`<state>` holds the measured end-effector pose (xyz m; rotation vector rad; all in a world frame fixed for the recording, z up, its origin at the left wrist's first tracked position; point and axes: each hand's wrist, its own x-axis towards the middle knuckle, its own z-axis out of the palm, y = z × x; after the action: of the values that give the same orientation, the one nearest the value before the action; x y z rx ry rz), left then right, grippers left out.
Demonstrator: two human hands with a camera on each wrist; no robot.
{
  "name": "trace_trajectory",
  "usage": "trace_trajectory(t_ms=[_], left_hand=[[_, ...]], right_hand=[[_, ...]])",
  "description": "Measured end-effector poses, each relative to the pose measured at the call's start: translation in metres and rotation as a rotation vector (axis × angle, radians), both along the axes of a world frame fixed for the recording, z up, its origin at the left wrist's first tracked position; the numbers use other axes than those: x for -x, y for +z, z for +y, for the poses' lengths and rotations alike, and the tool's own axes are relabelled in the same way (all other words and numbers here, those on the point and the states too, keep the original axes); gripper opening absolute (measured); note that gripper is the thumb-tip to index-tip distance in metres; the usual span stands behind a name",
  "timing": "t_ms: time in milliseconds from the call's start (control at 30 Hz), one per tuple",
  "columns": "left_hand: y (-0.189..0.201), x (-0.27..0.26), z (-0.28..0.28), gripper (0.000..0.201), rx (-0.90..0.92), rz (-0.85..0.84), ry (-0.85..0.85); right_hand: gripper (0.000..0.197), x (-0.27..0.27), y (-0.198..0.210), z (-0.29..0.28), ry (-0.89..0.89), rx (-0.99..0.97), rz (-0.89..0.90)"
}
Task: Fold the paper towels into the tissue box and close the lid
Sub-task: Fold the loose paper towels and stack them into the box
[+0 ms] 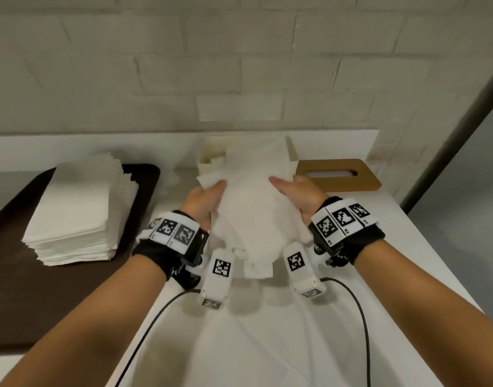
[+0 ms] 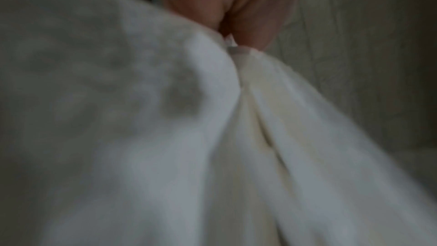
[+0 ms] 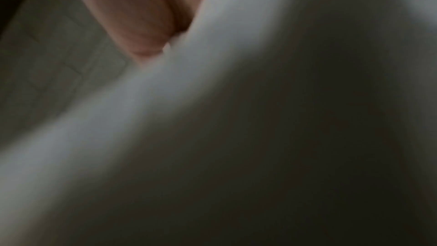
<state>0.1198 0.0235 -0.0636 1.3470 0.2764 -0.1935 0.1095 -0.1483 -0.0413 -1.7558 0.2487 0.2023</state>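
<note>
— Above the white table (image 1: pixel 351 247), what do the 2 hands hold?

— 1 loose bundle of paper towels (image 1: pixel 256 219). The left hand (image 1: pixel 203 202) grips its left side, thumb on top and fingers underneath; the right hand (image 1: pixel 298 194) grips the right side the same way. The bundle hangs crumpled between them, clear of the table.

— And up close?

— The left wrist view shows fingers (image 2: pixel 250 16) pinching a gathered fold of towel (image 2: pixel 212 137). The right wrist view is blurred, but fingers (image 3: pixel 132 12) press against the white paper (image 3: pixel 212 44).

— Where's the tissue box?

— Just behind the bundle, a cream box (image 1: pixel 209 157), open, with towel draped over its rim. Its wooden lid (image 1: pixel 337 174) lies flat on the table to the right, slot facing up.

— Anything else?

— 1 tall stack of flat paper towels (image 1: pixel 80 208) sits on a dark brown tray (image 1: pixel 21 275) at the left.
</note>
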Motion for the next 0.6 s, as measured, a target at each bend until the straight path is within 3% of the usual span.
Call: trace_trajectory(t_ms=[100, 167, 267, 467, 600], left_hand=[[-0.033, 0.008, 0.001, 0.025, -0.167, 0.157, -0.093], [-0.043, 0.013, 0.004, 0.026, -0.240, 0.198, -0.123], [-0.042, 0.013, 0.009, 0.036, -0.251, 0.190, -0.136], [-0.029, 0.016, 0.015, 0.040, -0.195, 0.203, -0.171], [-0.028, 0.016, 0.016, 0.032, -0.145, 0.174, -0.209]], right_hand=[[0.049, 0.006, -0.023, -0.010, 0.139, 0.256, 0.191], [0.048, 0.013, -0.034, -0.016, 0.197, 0.392, 0.257], [0.046, 0.019, -0.038, -0.023, 0.159, 0.433, 0.220], [0.038, 0.019, 0.001, -0.037, -0.183, 0.099, -0.133], [0.027, 0.022, 0.040, -0.041, -0.166, -0.160, -0.241]])
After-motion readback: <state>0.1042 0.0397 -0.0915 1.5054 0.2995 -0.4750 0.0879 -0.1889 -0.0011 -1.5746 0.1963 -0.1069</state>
